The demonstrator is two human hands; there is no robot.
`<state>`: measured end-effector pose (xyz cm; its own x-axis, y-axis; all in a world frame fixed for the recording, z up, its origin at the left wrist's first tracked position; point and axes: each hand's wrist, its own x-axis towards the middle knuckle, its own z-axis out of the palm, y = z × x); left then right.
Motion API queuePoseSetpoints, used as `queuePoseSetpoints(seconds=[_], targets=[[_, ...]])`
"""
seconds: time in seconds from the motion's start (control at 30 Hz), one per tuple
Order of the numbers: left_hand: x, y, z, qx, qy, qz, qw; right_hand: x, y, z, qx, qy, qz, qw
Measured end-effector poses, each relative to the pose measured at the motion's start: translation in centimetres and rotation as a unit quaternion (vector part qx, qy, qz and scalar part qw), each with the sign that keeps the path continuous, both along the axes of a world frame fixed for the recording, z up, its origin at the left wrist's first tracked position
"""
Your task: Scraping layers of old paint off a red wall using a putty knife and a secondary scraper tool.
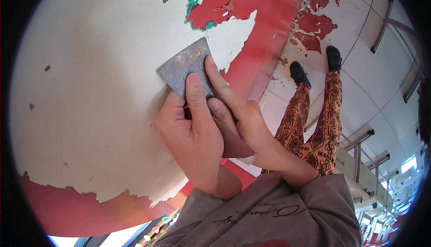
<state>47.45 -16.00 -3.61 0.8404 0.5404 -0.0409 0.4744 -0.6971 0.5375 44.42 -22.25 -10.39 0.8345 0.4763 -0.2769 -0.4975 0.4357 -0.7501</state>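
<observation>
A wide, flat, grey metal scraper (pixel 186 60) with rusty spots is held between both hands, its broad edge pointing up and left over the pale surface. My left hand (pixel 193 125) closes around the lower part of the blade, thumb pressed flat on its face. My right hand (pixel 247 114) grips from the right, with the index finger stretched along the blade's side edge. The scraper's lower end is hidden behind the fingers. Behind it spreads a pale wall surface (pixel 94 94), with red paint (pixel 269 27) peeling in a ragged line. I cannot tell whether the blade touches it.
Flakes of red paint (pixel 316 24) and pale crumbs lie on the tiled floor (pixel 359 67) along the wall's foot. My legs in patterned trousers (pixel 330 108) stand to the right. Metal-legged furniture (pixel 357 161) stands farther right. A red strip (pixel 90 211) borders the lower left.
</observation>
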Motion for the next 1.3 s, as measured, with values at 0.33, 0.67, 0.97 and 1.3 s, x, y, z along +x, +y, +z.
queuePoseSetpoints(seconds=[0.33,0.67,0.97,1.3], targets=[[0.6,-1.4,1.0,0.011,0.033,0.059,0.998,0.4,-0.7,0.5,0.048,0.034,0.011,0.998],[0.7,-0.5,0.2,-0.037,0.014,0.052,0.998,0.8,0.8,-0.8,0.028,-0.013,-0.043,0.999],[1.2,-1.5,0.2,-0.054,-0.022,0.048,0.997,1.2,0.5,-0.8,0.06,0.009,-0.07,0.996],[0.2,-0.6,-0.4,0.008,0.063,0.037,0.997,0.5,0.6,-1.8,0.03,0.002,-0.054,0.998]])
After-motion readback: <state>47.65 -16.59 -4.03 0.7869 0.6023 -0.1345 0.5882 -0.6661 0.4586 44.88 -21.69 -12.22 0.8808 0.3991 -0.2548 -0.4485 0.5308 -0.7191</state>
